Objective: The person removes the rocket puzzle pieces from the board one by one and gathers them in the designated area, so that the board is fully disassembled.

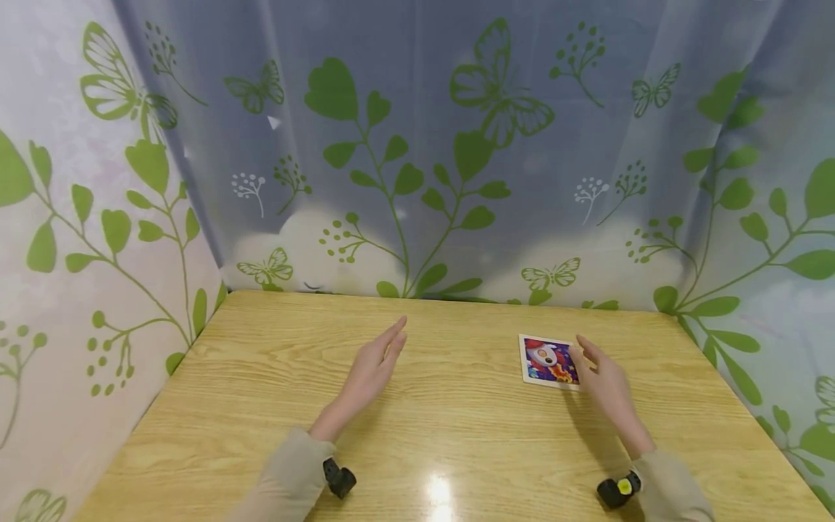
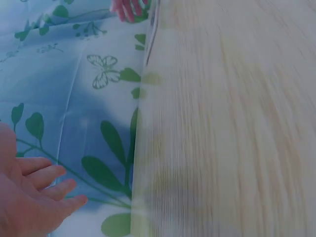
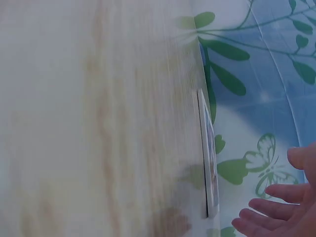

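A thin square picture board with a white border lies flat on the right half of the table. Its picture shows a cartoon figure in a white and red suit on purple, with orange flames. My right hand is just over its right edge, overlapping a corner in the head view. In the right wrist view the fingers are loosely extended beside the board, with nothing held. My left hand hovers left of the table's middle, fingers straight and holding nothing; the left wrist view shows its fingers spread slightly.
The light wood-grain table ends at a curtain printed with green leaves and butterflies, which hangs behind it and along both sides. Dark wrist cameras are strapped on the left wrist and right wrist.
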Demonstrator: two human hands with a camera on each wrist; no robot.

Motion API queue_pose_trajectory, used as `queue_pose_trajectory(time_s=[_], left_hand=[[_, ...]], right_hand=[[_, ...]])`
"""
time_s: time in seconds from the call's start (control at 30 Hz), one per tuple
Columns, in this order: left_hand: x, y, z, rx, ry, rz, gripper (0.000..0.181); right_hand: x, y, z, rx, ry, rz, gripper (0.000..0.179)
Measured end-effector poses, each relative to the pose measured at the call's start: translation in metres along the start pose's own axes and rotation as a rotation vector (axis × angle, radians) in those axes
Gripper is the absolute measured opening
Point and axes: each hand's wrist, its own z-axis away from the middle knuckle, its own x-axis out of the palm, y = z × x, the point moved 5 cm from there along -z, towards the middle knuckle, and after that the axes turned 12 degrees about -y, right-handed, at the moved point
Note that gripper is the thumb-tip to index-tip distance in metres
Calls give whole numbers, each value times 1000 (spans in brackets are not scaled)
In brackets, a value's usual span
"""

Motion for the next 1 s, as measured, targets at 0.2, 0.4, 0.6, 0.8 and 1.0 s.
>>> queue_pose_trajectory(time_s=[0.2, 0.4, 0.6, 0.8, 1.0], left_hand=[[18, 8, -12, 28, -19, 86, 53], [36, 16, -26, 34, -55, 182, 52], [53, 20, -41, 44, -69, 348, 50], [73, 21, -56, 1, -91, 475, 49], [95, 20, -66, -60, -149, 549, 49]], right_hand=[[-7, 15, -7, 35, 7, 6, 60], [-9, 28, -14, 113, -45, -98, 64], [-10, 35, -22, 145, -50, -143, 63], [-10, 41, -28, 157, -76, -191, 63], [-9, 43, -29, 167, -106, -266, 65]])
